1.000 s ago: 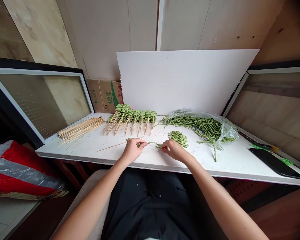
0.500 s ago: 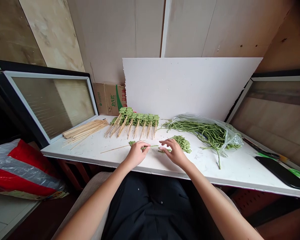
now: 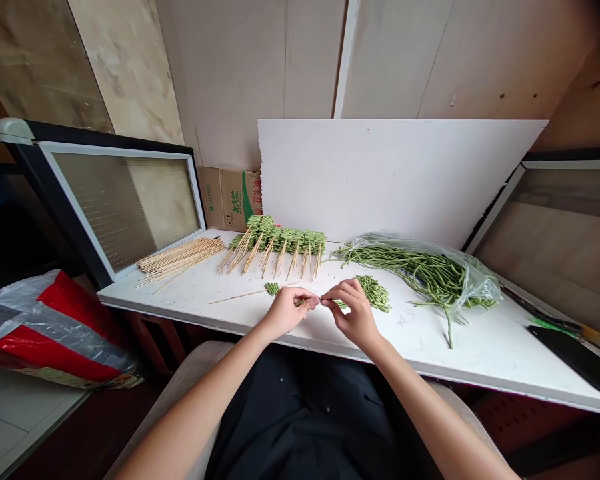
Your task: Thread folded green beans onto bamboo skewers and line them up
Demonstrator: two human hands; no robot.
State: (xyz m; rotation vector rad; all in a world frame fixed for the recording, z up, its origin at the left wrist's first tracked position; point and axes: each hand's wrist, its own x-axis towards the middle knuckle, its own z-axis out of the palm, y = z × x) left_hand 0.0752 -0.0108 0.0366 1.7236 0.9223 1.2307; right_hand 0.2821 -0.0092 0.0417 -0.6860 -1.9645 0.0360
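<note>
My left hand (image 3: pixel 293 308) is closed in a pinch on a green bean piece (image 3: pixel 299 303), mostly hidden by the fingers. Fingertip to fingertip with it, my right hand (image 3: pixel 351 308) is also closed, gripping the bean's other end. Just left of my left hand, a bamboo skewer (image 3: pixel 235 296) lies on the white table, with a few short bean pieces (image 3: pixel 271 288) threaded at its end. A heap of cut bean pieces (image 3: pixel 375 293) sits beyond my right hand. Farther back, finished bean skewers (image 3: pixel 285 240) are stacked with their sticks pointing toward me.
Loose bamboo skewers (image 3: pixel 180 257) lie at the left. Long beans (image 3: pixel 410 263) spill from a clear plastic bag (image 3: pixel 480 283) at the right. A black phone (image 3: pixel 577 357) and scissors (image 3: pixel 543 310) are at the right edge. A white board (image 3: pixel 390 180) stands behind.
My right hand has moved left to meet my left hand and closed on the bean's free end. The view has shifted slightly.
</note>
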